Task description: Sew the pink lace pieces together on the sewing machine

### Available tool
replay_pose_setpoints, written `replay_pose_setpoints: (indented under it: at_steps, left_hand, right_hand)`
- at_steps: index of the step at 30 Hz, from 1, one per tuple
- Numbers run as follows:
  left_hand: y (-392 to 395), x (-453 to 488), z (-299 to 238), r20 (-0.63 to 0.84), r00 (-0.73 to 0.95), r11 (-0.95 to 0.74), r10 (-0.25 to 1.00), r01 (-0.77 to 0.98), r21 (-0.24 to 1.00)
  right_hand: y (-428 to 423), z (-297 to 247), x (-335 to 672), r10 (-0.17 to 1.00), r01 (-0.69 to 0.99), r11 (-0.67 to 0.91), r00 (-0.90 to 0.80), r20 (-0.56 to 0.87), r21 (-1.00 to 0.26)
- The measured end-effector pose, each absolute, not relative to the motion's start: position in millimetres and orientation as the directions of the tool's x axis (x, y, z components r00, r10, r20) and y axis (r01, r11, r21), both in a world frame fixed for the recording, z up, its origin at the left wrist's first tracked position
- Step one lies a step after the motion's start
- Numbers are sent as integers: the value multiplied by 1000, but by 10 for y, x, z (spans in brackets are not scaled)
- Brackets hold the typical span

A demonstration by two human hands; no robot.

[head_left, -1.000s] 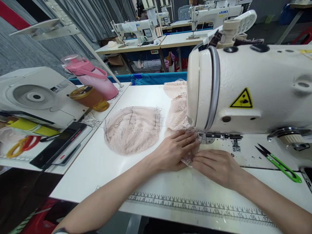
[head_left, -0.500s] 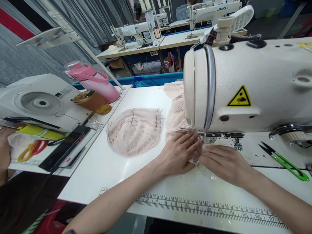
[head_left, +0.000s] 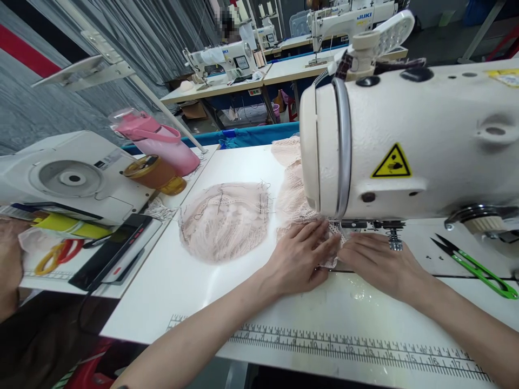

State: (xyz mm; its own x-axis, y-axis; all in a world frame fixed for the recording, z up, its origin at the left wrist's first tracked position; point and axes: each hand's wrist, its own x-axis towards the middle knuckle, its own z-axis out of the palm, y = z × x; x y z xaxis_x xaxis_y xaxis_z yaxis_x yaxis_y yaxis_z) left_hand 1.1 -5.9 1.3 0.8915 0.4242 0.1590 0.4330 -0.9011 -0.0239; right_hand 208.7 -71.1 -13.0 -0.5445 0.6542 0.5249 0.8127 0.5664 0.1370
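Pale pink lace fabric (head_left: 292,186) lies under the head of a white sewing machine (head_left: 385,129) and runs toward me by the needle area. My left hand (head_left: 298,259) rests on its near part, fingers stretched over the lace and thumb apart. Close beside it, my right hand (head_left: 379,262) has its fingers curled together at the fabric's right edge; the fingertips are partly hidden. Left of the hands, a rounded pink lace piece (head_left: 227,221) with loose dark threads lies flat on the white table (head_left: 194,297).
Green thread snips (head_left: 474,267) lie at the right. At the left are a pink bottle (head_left: 160,140), an amber cup (head_left: 156,173), orange-and-red-handled scissors (head_left: 59,256) and another machine (head_left: 73,178). Another person's arm (head_left: 8,265) shows at the left edge. A ruler strip (head_left: 344,346) runs along the front.
My right hand has shifted slightly right, and a little more lace shows between the hands. The left hand's fingers are spread a bit wider. The camera view has moved slightly.
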Motion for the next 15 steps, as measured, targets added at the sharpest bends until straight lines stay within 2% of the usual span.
replay_pose_setpoints:
  at_steps: [4,11,15]
  left_hand:
    - [-63,25,7,140,888,-895,439,446,-21]
    - [-62,35,-1,141,881,-887,452,460,-27]
    - [-47,4,-26,200,905,-918,376,393,-55]
  right_hand:
    - [-702,-97,2113,646,839,516,-514,564,174]
    - [-661,-43,2142,636,831,518,-533,558,203]
    - [-650,7,2138,609,812,550,-550,571,196]
